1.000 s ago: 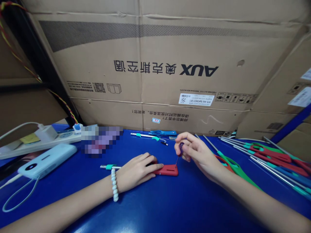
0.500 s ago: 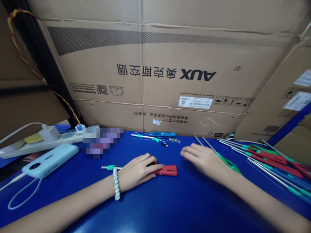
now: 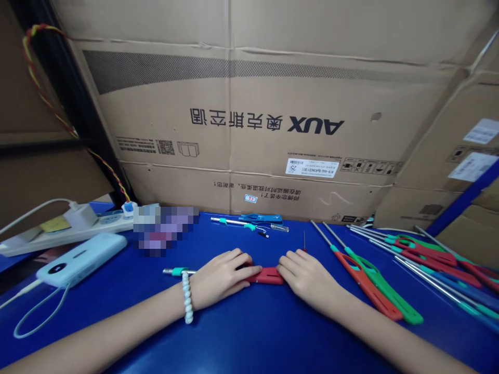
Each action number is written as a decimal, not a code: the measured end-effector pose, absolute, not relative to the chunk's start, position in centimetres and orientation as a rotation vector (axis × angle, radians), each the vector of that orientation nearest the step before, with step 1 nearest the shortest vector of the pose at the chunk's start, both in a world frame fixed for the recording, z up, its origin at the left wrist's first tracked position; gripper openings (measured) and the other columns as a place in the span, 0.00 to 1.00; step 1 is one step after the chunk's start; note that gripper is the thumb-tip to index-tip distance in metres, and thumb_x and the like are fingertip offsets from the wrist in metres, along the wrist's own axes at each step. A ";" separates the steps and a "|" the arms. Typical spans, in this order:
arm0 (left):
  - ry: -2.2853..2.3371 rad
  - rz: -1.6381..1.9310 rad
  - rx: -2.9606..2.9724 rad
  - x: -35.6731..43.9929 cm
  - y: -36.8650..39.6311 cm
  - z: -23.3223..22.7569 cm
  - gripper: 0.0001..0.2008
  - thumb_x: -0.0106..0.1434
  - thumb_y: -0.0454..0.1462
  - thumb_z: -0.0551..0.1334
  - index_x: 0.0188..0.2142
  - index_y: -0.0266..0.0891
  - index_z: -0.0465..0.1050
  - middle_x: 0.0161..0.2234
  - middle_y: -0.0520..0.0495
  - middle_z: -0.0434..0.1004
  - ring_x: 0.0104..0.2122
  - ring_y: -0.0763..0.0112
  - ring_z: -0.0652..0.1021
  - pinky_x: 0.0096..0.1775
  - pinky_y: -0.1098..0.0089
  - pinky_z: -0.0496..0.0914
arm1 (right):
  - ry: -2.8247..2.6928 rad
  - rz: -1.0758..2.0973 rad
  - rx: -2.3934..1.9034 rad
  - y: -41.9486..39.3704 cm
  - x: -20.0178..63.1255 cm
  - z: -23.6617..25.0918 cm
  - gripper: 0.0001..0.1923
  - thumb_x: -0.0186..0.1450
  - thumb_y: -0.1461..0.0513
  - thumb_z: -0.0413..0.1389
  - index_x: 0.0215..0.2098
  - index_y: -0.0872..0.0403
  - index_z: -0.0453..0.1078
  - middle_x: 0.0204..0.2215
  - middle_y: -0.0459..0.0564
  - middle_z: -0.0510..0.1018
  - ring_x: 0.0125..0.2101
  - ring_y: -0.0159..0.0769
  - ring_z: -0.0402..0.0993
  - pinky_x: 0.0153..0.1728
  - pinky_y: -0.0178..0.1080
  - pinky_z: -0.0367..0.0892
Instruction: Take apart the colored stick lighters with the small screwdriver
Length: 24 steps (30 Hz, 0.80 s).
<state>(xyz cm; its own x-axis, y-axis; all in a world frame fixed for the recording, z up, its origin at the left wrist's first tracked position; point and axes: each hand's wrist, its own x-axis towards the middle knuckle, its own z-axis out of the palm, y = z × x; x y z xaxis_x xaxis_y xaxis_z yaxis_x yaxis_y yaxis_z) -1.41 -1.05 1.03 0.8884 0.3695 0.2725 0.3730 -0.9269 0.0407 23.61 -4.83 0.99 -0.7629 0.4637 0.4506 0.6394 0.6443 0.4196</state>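
the red lighter (image 3: 266, 275) lies flat on the blue table (image 3: 234, 332), its metal tube (image 3: 168, 271) pointing left under the left hand (image 3: 224, 274). that hand grips the handle, forefinger laid along the top and thumb at the near edge. the right hand (image 3: 310, 272) has its fingers curled and pressed together against the handle's right end; i cannot tell whether they pinch it. a thin shaft, likely a screwdriver (image 3: 304, 240), sticks up past the right knuckles; its grip is hidden.

the visible part of the handle looks closed, but this piece seems mid-work, not finished: both hands are on it, and whether its fastening is done cannot be seen. the orange lighter (image 3: 368, 285) and green lighter (image 3: 385, 291) look whole, lying apart to the right.
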 end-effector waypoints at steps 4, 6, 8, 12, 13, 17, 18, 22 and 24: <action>-0.573 -0.428 -3.011 -1.3 -1.1 1.2 0.15 0.69 0.36 0.52 0.55 0.41 0.63 0.45 0.43 0.68 0.42 0.63 0.69 0.44 0.64 0.69 | -2.522 -0.972 -0.832 -4.9 23.3 -0.1 0.15 0.65 0.73 0.44 0.30 0.59 0.70 0.29 0.55 0.75 0.28 0.39 0.68 0.32 0.41 0.61; -0.555 -0.438 -3.004 -1.3 -1.2 1.3 0.15 0.70 0.36 0.51 0.55 0.41 0.63 0.45 0.42 0.69 0.42 0.63 0.69 0.44 0.64 0.69 | -2.497 -0.984 -0.831 -5.2 23.4 -0.3 0.17 0.66 0.72 0.42 0.31 0.60 0.71 0.30 0.56 0.75 0.29 0.39 0.68 0.33 0.41 0.61; -0.546 -0.441 -3.011 -1.3 -1.2 1.3 0.15 0.70 0.37 0.50 0.55 0.41 0.64 0.45 0.42 0.69 0.42 0.63 0.69 0.43 0.64 0.69 | -2.474 -0.983 -0.825 -5.3 23.6 -0.4 0.18 0.67 0.72 0.40 0.32 0.60 0.71 0.31 0.57 0.76 0.29 0.39 0.69 0.33 0.41 0.61; -0.547 -0.451 -3.042 -1.4 -1.1 1.3 0.16 0.70 0.36 0.50 0.55 0.41 0.63 0.44 0.42 0.69 0.41 0.63 0.69 0.43 0.63 0.69 | -2.461 -0.952 -0.800 -5.4 23.7 -0.6 0.18 0.67 0.72 0.40 0.35 0.61 0.71 0.31 0.58 0.76 0.30 0.40 0.70 0.33 0.41 0.60; -0.544 -0.462 -3.046 -1.4 -1.1 1.2 0.16 0.70 0.36 0.50 0.55 0.41 0.63 0.44 0.42 0.69 0.41 0.63 0.69 0.43 0.63 0.69 | -2.464 -0.944 -0.795 -5.4 23.8 -0.6 0.18 0.67 0.72 0.40 0.35 0.61 0.71 0.31 0.58 0.76 0.30 0.39 0.70 0.33 0.41 0.60; -0.542 -0.473 -3.052 -1.4 -1.1 1.2 0.16 0.70 0.36 0.51 0.55 0.42 0.63 0.45 0.43 0.69 0.41 0.63 0.70 0.44 0.64 0.69 | -2.463 -0.907 -0.783 -5.4 23.9 -0.7 0.18 0.68 0.72 0.39 0.35 0.61 0.71 0.31 0.57 0.76 0.30 0.39 0.70 0.32 0.41 0.60; -0.547 -0.469 -3.056 -1.4 -1.1 1.3 0.16 0.69 0.36 0.51 0.55 0.42 0.63 0.45 0.43 0.69 0.41 0.63 0.70 0.44 0.64 0.69 | -2.453 -0.893 -0.784 -5.4 23.9 -0.7 0.18 0.68 0.72 0.39 0.35 0.61 0.71 0.31 0.57 0.76 0.30 0.39 0.70 0.32 0.41 0.60; -0.587 -0.465 -3.082 -1.4 -1.2 1.3 0.16 0.69 0.36 0.52 0.56 0.43 0.63 0.45 0.43 0.69 0.42 0.63 0.69 0.44 0.64 0.68 | -2.393 -0.752 -0.869 -4.9 24.1 -1.0 0.16 0.68 0.71 0.41 0.33 0.60 0.70 0.29 0.54 0.75 0.29 0.37 0.68 0.31 0.39 0.60; -0.601 -0.454 -3.089 -1.4 -1.2 1.3 0.16 0.69 0.36 0.52 0.56 0.43 0.62 0.45 0.44 0.69 0.42 0.63 0.69 0.44 0.64 0.68 | -2.361 -0.634 -0.949 -4.6 24.3 -1.1 0.14 0.69 0.69 0.42 0.32 0.59 0.69 0.29 0.53 0.74 0.27 0.36 0.67 0.30 0.38 0.60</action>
